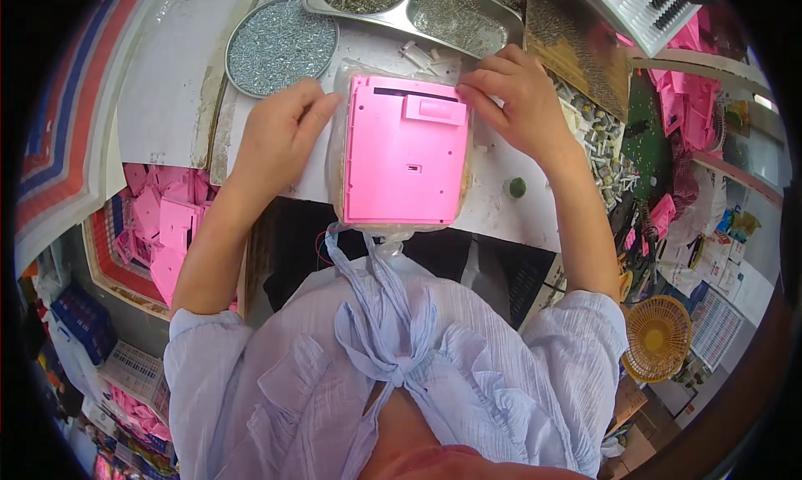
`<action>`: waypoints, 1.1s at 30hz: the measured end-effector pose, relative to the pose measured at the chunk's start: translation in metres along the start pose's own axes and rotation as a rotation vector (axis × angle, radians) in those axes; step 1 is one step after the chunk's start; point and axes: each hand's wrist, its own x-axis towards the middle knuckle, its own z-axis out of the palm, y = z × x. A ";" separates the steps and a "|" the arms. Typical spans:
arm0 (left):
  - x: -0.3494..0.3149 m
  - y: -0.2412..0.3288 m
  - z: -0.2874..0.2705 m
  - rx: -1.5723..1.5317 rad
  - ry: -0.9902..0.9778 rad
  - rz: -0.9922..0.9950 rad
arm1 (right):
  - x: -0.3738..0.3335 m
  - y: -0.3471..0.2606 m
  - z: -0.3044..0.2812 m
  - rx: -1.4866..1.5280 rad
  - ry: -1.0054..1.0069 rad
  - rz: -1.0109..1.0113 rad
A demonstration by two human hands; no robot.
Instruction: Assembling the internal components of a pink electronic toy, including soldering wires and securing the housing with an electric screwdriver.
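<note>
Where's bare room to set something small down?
Bare white tabletop shows around the small green piece, between the pink casing and the right forearm; also the pale panel left of the round tray. Crowded: far side, with the metal tray; past that forearm, heaped small parts.

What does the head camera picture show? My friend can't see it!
A pink plastic casing lies between a bare left hand and, at its upper right corner, a bare right hand. Beyond it are a round dish of small silvery pieces and a divided metal tray.
</note>
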 end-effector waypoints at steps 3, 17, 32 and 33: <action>0.007 0.001 0.011 0.077 0.020 0.057 | 0.001 0.002 0.002 -0.034 0.014 -0.045; 0.030 0.017 0.011 0.577 -0.180 0.280 | 0.083 -0.013 -0.015 -0.020 -0.065 -0.263; 0.038 -0.041 -0.053 0.711 0.190 0.156 | 0.192 -0.040 0.104 -0.327 -0.095 -0.317; 0.042 -0.043 -0.053 0.719 0.202 0.150 | 0.193 -0.041 0.103 -0.328 -0.086 -0.295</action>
